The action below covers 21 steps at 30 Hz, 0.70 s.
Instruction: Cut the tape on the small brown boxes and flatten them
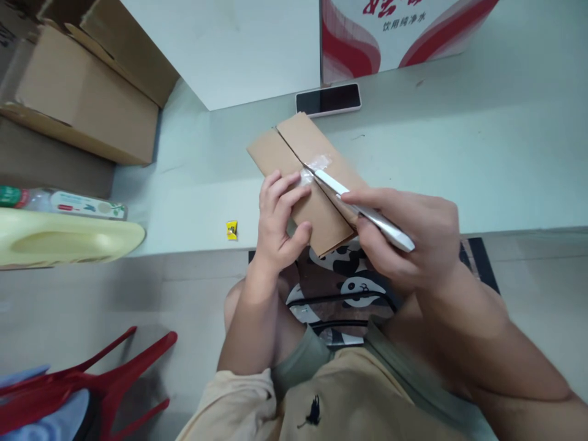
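A small flat cardboard box (321,141) lies tilted on the pale table, its near corner reaching past the front edge. Clear tape (316,164) crosses the seam between its flaps. My left hand (281,223) rests on the box's left side, fingers apart and touching the cardboard near the tape. In my right hand (408,239) is a white and silver utility knife (383,226), its tip at the seam beside the tape. My right index finger stretches along the knife.
A phone (328,100) lies behind the box, before a white and red carton (395,37). A yellow wrapped candy (232,230) sits left of my left hand. Cardboard boxes (87,86), a bottle (41,199) and a pale yellow object (68,237) are at left. A red chair (114,373) stands below.
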{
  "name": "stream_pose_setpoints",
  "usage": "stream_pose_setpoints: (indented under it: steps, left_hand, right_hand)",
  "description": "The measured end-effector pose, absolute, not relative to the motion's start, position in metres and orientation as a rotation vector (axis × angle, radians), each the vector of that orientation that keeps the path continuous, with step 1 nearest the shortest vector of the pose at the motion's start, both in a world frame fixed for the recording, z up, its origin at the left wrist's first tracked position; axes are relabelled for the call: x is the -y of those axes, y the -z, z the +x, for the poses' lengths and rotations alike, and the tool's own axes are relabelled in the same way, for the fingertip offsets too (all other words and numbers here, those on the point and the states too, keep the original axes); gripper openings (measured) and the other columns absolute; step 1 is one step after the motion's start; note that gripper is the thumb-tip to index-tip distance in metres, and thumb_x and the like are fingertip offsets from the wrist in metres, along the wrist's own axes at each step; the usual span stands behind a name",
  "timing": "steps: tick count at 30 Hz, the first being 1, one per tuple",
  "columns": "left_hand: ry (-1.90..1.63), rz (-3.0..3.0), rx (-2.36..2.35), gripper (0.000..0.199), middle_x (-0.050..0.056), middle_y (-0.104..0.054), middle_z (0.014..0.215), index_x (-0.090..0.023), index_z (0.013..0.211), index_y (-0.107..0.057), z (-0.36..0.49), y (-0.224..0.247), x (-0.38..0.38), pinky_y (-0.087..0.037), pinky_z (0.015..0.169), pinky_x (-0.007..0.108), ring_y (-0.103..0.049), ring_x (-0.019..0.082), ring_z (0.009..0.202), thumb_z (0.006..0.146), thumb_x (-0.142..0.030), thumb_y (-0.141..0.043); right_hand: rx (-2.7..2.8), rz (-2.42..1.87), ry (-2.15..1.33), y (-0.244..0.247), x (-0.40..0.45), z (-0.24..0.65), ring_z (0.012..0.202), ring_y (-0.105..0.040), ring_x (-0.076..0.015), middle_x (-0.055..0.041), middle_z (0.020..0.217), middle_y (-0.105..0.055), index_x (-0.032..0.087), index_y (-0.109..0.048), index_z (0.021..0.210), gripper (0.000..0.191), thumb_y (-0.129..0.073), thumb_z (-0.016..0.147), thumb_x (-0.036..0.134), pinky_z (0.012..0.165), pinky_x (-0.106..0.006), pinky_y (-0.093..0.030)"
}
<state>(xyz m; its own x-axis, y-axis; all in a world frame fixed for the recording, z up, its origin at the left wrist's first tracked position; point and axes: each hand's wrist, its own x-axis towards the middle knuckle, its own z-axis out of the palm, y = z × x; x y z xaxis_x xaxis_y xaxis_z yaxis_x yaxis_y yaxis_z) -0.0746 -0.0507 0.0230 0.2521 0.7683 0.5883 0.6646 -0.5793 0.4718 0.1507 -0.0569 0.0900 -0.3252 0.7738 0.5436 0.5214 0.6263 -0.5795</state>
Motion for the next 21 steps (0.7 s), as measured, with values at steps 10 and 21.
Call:
stream_pose_setpoints:
  steps: [10,21]
  left_hand:
    - [-1.246,2.368,-1.372,0.053,0.008,-0.058,0.142,-0.030,0.133,-0.056,-0.074,-0.024,0.051,-0.026,0.125,0.058,-0.043,0.031,0.144,0.098,-0.064,-0.036]
    - [-1.264,2.375,-1.460,0.048,0.009,-0.062,0.135,-0.028,0.124,-0.062,-0.078,-0.019,0.048,-0.031,0.123,0.056,-0.049,0.029,0.139,0.099,-0.061,-0.036]
  right_hand:
    - [1.983,-1.041,-0.251,-0.089,0.059,0.144,0.048,-0.053,-0.0102,0.0019,0.063,-0.068,0.024,-0.072,0.098,0.018,-0.057,0.090,0.020,0.051,-0.026,-0.039]
    - [1.934,-1.003,-0.287,-0.086,0.060,0.141,0.047,-0.055,-0.0116,0.0029,0.057,-0.066,0.026,-0.073,0.093,0.018,-0.056,0.088,0.021,0.048,-0.026,-0.041]
